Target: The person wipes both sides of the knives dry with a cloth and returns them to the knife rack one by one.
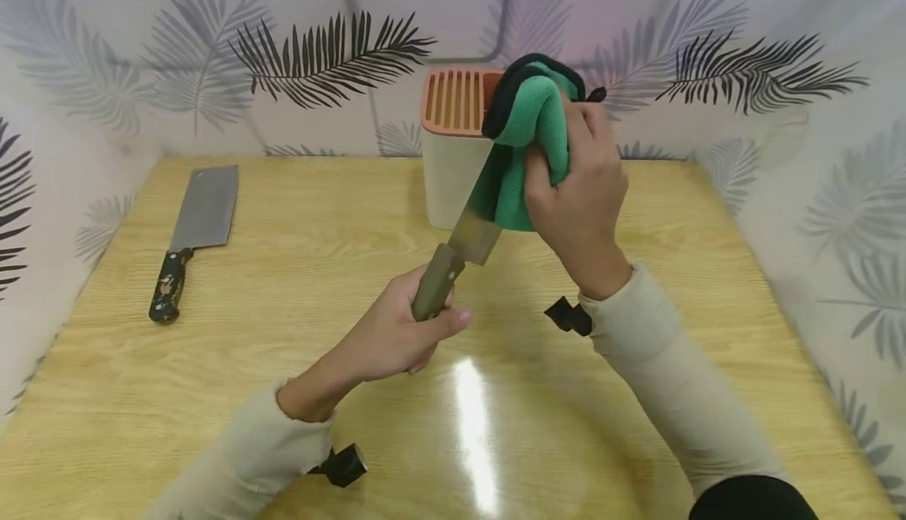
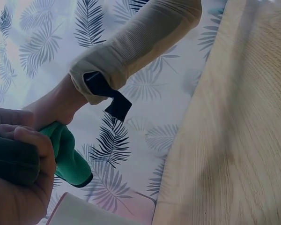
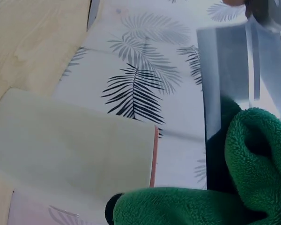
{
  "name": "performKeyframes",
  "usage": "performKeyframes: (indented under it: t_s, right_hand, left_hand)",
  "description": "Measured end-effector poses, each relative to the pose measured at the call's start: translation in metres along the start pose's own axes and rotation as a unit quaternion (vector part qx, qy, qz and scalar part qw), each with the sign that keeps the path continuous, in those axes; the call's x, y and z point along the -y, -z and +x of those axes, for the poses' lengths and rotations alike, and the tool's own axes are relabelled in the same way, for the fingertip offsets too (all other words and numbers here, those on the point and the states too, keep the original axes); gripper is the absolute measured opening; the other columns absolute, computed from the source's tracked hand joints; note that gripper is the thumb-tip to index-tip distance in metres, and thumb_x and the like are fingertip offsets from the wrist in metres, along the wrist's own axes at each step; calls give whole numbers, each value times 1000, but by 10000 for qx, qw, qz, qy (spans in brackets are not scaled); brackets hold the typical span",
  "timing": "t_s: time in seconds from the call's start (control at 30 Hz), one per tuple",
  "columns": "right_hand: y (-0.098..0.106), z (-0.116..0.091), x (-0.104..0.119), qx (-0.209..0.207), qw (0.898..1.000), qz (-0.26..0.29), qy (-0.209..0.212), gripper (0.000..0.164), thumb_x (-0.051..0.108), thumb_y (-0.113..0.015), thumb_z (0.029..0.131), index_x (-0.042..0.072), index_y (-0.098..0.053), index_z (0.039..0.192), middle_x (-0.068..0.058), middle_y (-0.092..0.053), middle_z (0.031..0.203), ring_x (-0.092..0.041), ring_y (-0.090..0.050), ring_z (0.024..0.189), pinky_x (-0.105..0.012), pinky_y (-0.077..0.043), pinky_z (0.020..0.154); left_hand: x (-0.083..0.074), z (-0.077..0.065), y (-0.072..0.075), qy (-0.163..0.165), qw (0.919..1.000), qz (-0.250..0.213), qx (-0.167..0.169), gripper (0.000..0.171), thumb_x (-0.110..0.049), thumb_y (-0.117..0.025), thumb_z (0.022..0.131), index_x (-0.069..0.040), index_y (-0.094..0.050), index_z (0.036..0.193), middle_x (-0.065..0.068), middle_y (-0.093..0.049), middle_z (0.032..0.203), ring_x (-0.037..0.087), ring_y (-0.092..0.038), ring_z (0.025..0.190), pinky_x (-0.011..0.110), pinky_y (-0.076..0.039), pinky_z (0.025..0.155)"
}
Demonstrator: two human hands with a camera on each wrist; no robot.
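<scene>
My left hand (image 1: 396,327) grips the dark olive handle of a kitchen knife (image 1: 476,238), which slants up and away to the right above the table. A green cloth (image 1: 520,123) with black edging is bunched in my right hand (image 1: 583,182). The cloth lies folded over the blade and hides its far part. In the right wrist view the broad steel blade (image 3: 232,65) shows above the green fabric (image 3: 257,140). The left wrist view shows fingers (image 2: 42,150) curled round the handle end (image 2: 14,161).
Behind the cloth stands a white knife block (image 1: 453,178) with a slotted orange top. A cleaver (image 1: 205,209) with a dark patterned handle lies at the left on the wooden table (image 1: 297,284). Leaf-patterned fabric (image 1: 396,111) hangs round the back and sides.
</scene>
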State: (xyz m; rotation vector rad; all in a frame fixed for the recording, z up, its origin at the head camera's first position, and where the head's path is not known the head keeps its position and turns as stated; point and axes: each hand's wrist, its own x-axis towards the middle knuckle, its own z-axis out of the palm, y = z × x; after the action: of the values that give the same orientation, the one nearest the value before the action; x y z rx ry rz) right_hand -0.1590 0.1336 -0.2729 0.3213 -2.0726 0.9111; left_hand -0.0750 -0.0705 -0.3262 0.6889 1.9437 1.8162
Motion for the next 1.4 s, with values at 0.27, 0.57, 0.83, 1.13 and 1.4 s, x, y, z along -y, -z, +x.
performKeyframes:
  t_s: [0.27, 0.57, 0.83, 1.13, 1.4]
  right_hand:
    - [6, 1, -3, 160, 9982, 543, -193, 42, 15, -57, 96, 13, -60, 138, -21, -58, 118, -31, -56, 102, -46, -49, 84]
    - [9, -17, 18, -175, 9948, 977, 226, 46, 6, -57, 89, 11, -63, 135, -23, -60, 115, -31, -58, 101, -42, -49, 84]
    - [3, -52, 31, 155, 9924, 959, 750, 46, 4, -58, 89, 4, -62, 134, -23, -59, 117, -29, -57, 79, -42, -52, 68]
    - [6, -76, 36, 228, 9910, 1054, 794, 46, 5, -61, 89, 3, -61, 135, -23, -59, 114, -30, -59, 84, -41, -55, 72]
    - [19, -90, 37, 38, 9919, 506, 1164, 48, 2, -59, 85, 8, -65, 132, -23, -62, 111, -31, -63, 85, -41, -57, 61]
  left_hand:
    - [-2, 1, -5, -32, 9977, -678, -26, 47, -44, -25, 110, -1, -40, 95, -2, -38, 66, 7, -38, 43, 25, -38, 37]
    - [-12, 3, -5, -354, 9967, -731, -85, 49, -46, -25, 109, 1, -41, 107, 1, -39, 72, 8, -39, 46, 25, -39, 39]
    - [-15, 3, 0, -289, 9947, -975, -136, 46, -48, -29, 108, -3, -40, 108, -2, -40, 73, 7, -39, 47, 23, -38, 41]
    - [-13, 4, 3, -222, 9928, -1174, 8, 59, -64, -39, 97, -5, -42, 108, -4, -42, 77, 5, -39, 51, 21, -37, 44]
    - [-15, 1, -2, 19, 9952, -967, -135, 22, -22, -32, 109, -4, -45, 103, -4, -45, 75, 6, -40, 49, 21, -36, 43]
